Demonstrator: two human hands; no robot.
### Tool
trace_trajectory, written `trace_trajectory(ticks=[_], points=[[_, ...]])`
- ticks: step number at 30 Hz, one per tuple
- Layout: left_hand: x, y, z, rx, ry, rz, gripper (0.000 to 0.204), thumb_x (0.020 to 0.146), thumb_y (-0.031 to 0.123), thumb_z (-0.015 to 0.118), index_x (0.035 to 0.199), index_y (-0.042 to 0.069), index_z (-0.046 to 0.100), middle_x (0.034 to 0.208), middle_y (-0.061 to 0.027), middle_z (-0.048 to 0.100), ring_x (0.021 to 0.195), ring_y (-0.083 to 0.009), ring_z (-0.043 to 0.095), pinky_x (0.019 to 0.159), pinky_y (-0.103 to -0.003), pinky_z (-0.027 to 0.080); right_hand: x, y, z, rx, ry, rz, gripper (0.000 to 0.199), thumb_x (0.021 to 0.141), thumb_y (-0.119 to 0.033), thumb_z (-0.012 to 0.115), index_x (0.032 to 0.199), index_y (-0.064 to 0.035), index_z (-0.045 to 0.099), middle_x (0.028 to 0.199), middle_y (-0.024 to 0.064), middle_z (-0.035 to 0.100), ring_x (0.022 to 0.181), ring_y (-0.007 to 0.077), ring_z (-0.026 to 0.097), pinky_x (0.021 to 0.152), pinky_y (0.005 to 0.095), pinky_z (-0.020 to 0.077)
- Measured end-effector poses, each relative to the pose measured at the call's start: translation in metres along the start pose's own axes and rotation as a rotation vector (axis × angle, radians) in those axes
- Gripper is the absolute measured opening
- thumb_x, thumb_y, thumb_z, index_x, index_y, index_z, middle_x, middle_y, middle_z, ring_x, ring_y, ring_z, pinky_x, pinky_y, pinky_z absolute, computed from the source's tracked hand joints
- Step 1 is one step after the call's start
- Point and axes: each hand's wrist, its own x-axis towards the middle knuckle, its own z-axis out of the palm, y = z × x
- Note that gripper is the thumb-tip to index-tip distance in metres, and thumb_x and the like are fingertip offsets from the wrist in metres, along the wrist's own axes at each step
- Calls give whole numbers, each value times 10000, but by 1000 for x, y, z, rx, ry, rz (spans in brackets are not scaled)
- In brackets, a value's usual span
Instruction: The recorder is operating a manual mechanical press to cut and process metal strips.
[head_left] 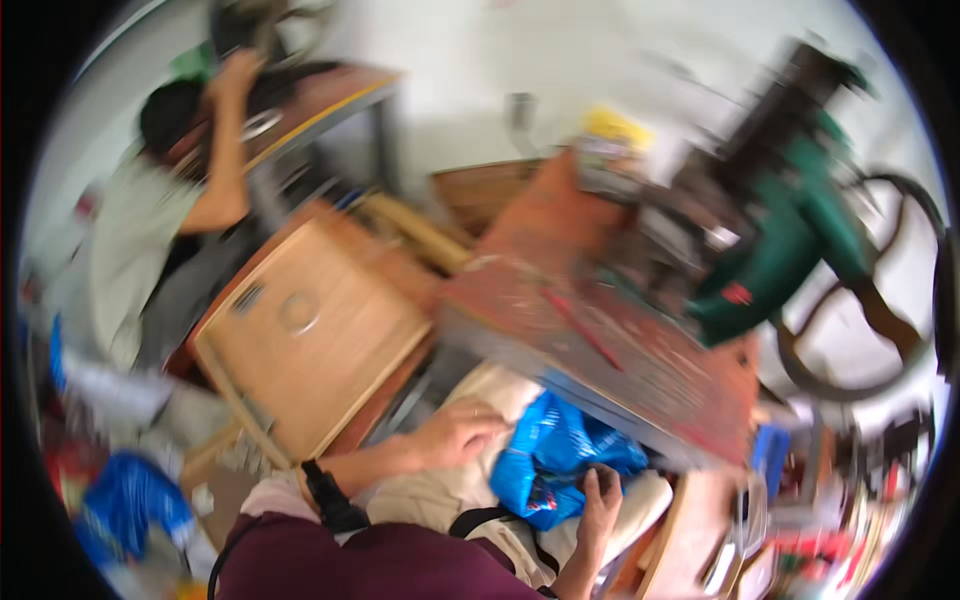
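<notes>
A crumpled blue plastic bag [565, 450] lies across my lap, between my thighs and partly under the edge of the machine table. My left hand [460, 432] hovers just left of the bag above my thigh, fingers curled together; blur hides whatever they may hold. At the bag's lower right is my right hand [600, 500], its fingers and thumb drawn together. Whether anything small is pinched there cannot be made out. A black strap [335, 500] circles my left wrist.
A green press with a handwheel [750, 260] stands on the worn red-brown table [510, 300], near a red stick [585, 328]. Left of it is a wooden tray [320, 320]. Another person [150, 240] works at a bench, far left. Another blue bag [135, 505] lies at lower left.
</notes>
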Motion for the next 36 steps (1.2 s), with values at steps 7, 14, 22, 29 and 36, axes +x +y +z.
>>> trace_trajectory(ticks=[7,14,22,29,36], points=[[-109,-40,-120,690,500,-618,225,772,33,576,987,38,643,970,-158,625,904,-327,586,784,-426,474,25,35,43,-91,-398,177,194,907,-119,555,1037,25,558,839,65,592,726,124,556,678,249,458],[-233,-83,-224,1093,589,-1084,226,778,27,547,985,16,635,941,-204,619,903,-363,580,798,-431,471,45,30,60,-282,-516,126,209,896,-104,559,1053,33,561,867,74,606,751,128,570,689,259,469],[-261,-31,-266,989,63,-1090,266,736,13,574,996,29,628,967,-144,627,960,-330,571,826,-410,473,50,40,77,-340,-470,145,199,887,-68,556,1041,57,565,904,83,599,777,135,547,711,256,462],[-262,-16,-253,910,-673,-711,512,702,23,595,1205,72,516,1296,-84,478,1238,-268,415,1001,-415,348,53,24,112,-521,-576,-8,238,888,-122,567,1048,54,579,896,122,627,767,161,573,698,287,470],[-263,-36,-271,751,-1034,-721,307,710,69,624,1016,73,596,1157,-90,510,1139,-276,475,953,-369,411,46,25,112,-583,-576,-54,280,896,-157,584,1093,41,576,899,140,647,769,184,600,695,302,480]])
